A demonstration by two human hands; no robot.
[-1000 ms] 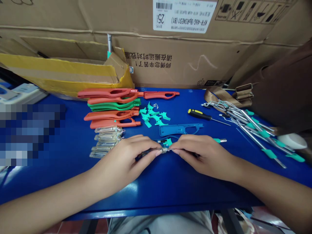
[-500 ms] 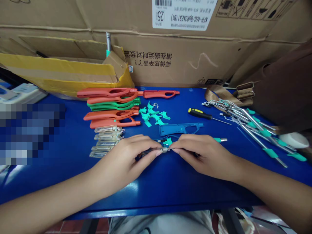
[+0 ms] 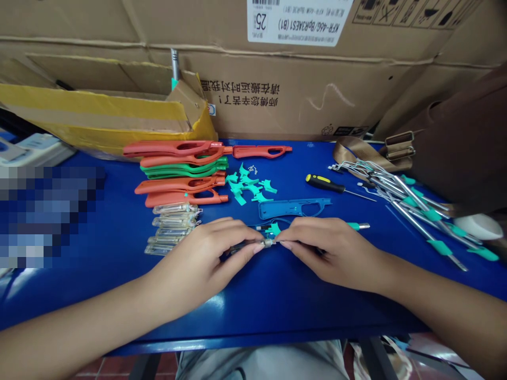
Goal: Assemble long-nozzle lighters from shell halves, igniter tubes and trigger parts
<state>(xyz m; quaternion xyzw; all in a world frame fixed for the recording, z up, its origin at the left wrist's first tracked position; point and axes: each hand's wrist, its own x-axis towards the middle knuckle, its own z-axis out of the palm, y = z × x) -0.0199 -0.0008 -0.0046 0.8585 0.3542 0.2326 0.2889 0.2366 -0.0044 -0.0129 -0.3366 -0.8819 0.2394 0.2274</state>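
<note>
Gripping a small metal fitting (image 3: 268, 243) in closed fingers (image 3: 253, 248), left hand (image 3: 194, 258) and right hand (image 3: 332, 250) meeting tip to tip

**Q:** What's that bench up against?

**A:** Big cardboard cartons (image 3: 301, 100) with a 25 on the label, a yellow carton (image 3: 99, 119) off left, and red floor tiles (image 3: 164, 364) underneath the blue workbench (image 3: 285, 311).
</note>
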